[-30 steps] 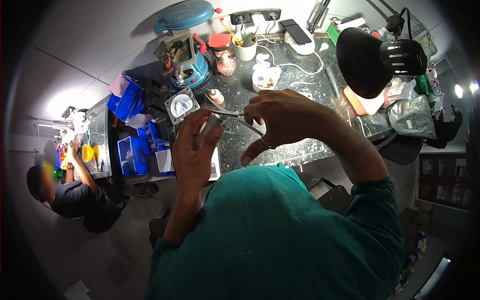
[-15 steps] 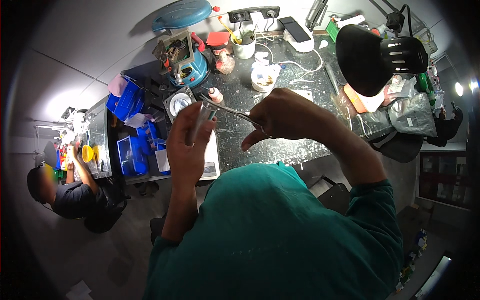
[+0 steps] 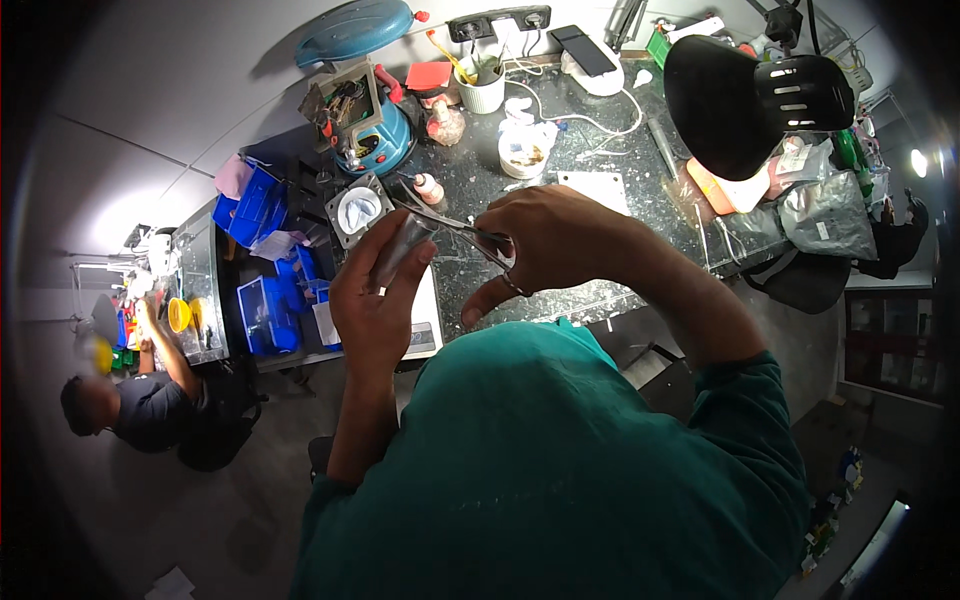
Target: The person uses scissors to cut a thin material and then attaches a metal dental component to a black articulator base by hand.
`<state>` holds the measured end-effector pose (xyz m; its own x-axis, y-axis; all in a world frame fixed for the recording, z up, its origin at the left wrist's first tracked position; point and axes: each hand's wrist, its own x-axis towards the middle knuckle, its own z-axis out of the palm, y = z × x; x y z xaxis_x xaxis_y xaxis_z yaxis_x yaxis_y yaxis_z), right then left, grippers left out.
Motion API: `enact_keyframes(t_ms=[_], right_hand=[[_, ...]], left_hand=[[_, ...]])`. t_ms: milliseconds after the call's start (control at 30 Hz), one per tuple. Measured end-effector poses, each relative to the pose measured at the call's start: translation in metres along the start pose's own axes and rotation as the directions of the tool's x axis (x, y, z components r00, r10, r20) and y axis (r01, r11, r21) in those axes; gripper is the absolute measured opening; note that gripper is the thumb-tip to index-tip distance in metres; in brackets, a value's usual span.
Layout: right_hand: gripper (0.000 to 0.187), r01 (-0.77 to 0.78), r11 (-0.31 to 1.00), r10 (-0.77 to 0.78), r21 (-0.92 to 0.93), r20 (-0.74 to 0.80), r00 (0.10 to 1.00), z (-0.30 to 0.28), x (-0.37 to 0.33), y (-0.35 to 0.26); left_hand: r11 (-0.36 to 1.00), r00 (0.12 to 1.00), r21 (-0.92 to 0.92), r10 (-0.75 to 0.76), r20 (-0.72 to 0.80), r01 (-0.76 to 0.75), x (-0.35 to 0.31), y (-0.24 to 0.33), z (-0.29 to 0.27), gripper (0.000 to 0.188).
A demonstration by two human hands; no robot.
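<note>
My left hand [image 3: 370, 305] is closed around a greyish, see-through cylinder [image 3: 401, 252], tilted with its upper end away from me. In my right hand [image 3: 560, 235] is a pair of metal scissors [image 3: 450, 222], thumb and fingers at the handle loops. The handles are spread and the blades stand apart at the cylinder's upper rim. From this view I cannot tell whether the blades touch its wall. Just beyond the blades stands a small pink bottle [image 3: 428, 188]. A square metal plate with a round white centre [image 3: 360, 210] lies left of the cylinder.
A blue machine [image 3: 385, 145] holding tools stands at the back left. White tub [image 3: 523, 155], cup [image 3: 483, 95] and phone [image 3: 584, 50] sit farther back. A black lamp [image 3: 710, 105] overhangs the right side. Blue bins [image 3: 268, 315] are left; another person [image 3: 150, 405] sits beyond.
The scissors' handles have spread and the blades have parted. My right hand has shifted slightly left and nearer to me. The left hand keeps its grip on the cylinder.
</note>
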<state>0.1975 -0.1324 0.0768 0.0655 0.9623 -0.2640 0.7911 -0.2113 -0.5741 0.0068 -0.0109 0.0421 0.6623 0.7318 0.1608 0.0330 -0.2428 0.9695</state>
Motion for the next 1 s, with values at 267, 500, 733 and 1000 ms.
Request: enact_keyframes(t_ms=[267, 500, 733, 1000], right_hand=[[0.067, 0.026, 1.000, -0.026, -0.002, -0.074, 0.997, -0.001, 0.001, 0.002], [0.065, 0.017, 1.000, -0.016, 0.009, -0.047, 0.999, 0.004, 0.002, 0.004], [0.077, 0.012, 0.991, -0.009, 0.130, -0.027, 1.000, 0.013, -0.003, 0.000], [0.079, -0.031, 0.997, 0.032, 0.071, -0.001, 1.000, 0.011, 0.002, -0.004]], left_hand=[[0.990, 0.994, -0.087, -0.111, -0.003, 0.110, 0.004, 0.000, -0.008, 0.036], [0.990, 0.995, -0.119, -0.070, 0.078, 0.079, 0.011, 0.000, -0.008, 0.034], [0.997, 1.000, -0.075, -0.007, -0.009, 0.007, 0.009, -0.002, -0.005, 0.037], [0.998, 0.998, 0.044, 0.053, 0.037, -0.054, 0.005, 0.002, -0.003, 0.038]])
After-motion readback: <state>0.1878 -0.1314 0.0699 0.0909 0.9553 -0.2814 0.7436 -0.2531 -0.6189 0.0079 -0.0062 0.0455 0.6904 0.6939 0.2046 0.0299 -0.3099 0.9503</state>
